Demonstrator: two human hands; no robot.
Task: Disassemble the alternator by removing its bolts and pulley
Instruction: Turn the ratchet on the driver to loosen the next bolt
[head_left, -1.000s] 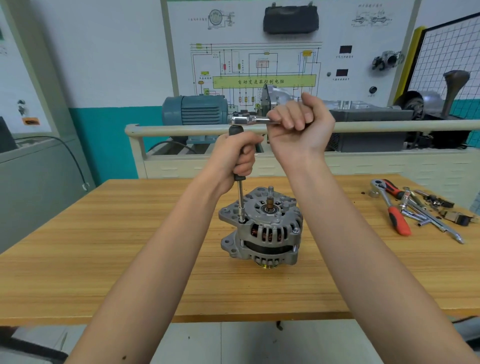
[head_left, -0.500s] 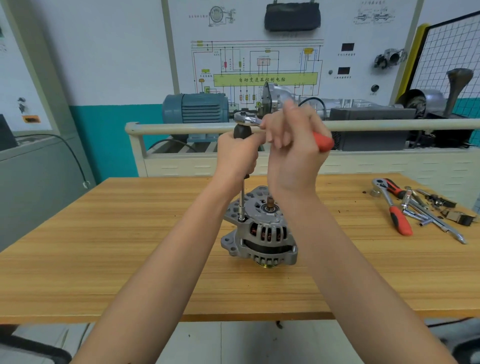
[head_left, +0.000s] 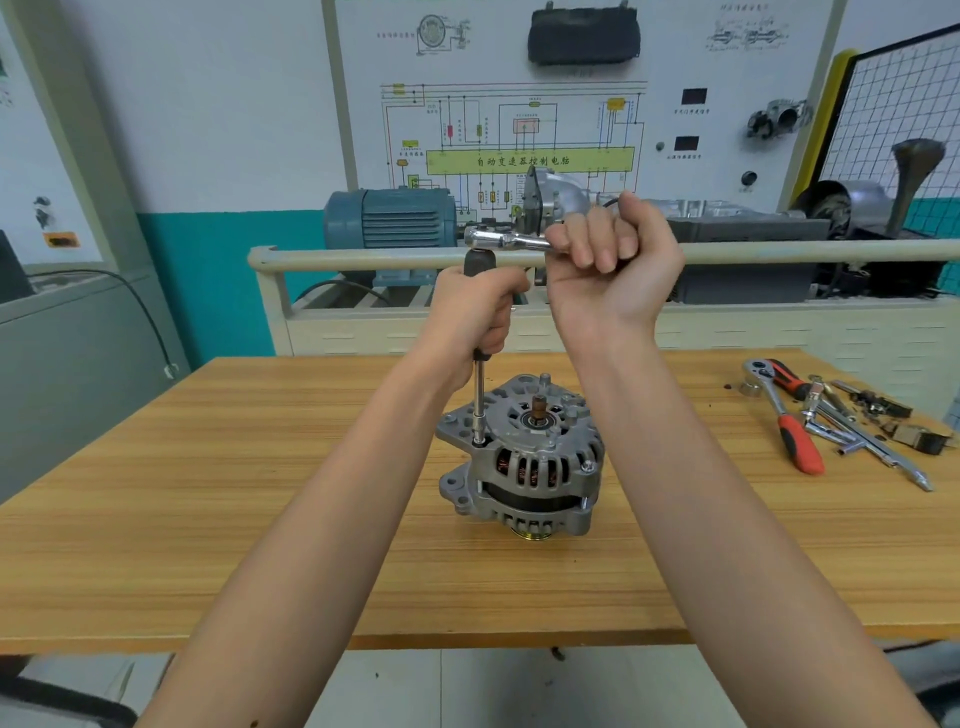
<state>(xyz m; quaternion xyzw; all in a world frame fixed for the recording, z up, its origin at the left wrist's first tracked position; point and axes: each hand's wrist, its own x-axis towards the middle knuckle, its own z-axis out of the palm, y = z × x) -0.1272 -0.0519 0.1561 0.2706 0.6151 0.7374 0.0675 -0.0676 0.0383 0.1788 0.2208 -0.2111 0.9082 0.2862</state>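
Head view: the right hand (head_left: 608, 265) has swung the chrome ratchet handle (head_left: 506, 240) back round from half a second ago, when its fingers were loosened and the handle's red grip showed. Now the fist is clamped on the handle again, much as it was a second ago. This looks like one back-and-forth ratchet stroke, so the housing bolt is probably being worked loose turn by turn and is not out yet. The left hand (head_left: 480, 306) stays wrapped around the black-handled vertical extension bar (head_left: 479, 400), steadying it. The bar's socket sits on a bolt at the upper left edge of the grey cast-metal alternator (head_left: 524, 462).

The alternator stands upright near the middle of the light wooden table (head_left: 208, 519), between the two forearms. Its bare shaft stub points up, copper windings show through the slotted housing, and a brass-coloured rim peeks out beneath it. Another bolt head shows on its right shoulder. A spare red-handled ratchet (head_left: 784, 415) lies among loose tools well apart to the right.
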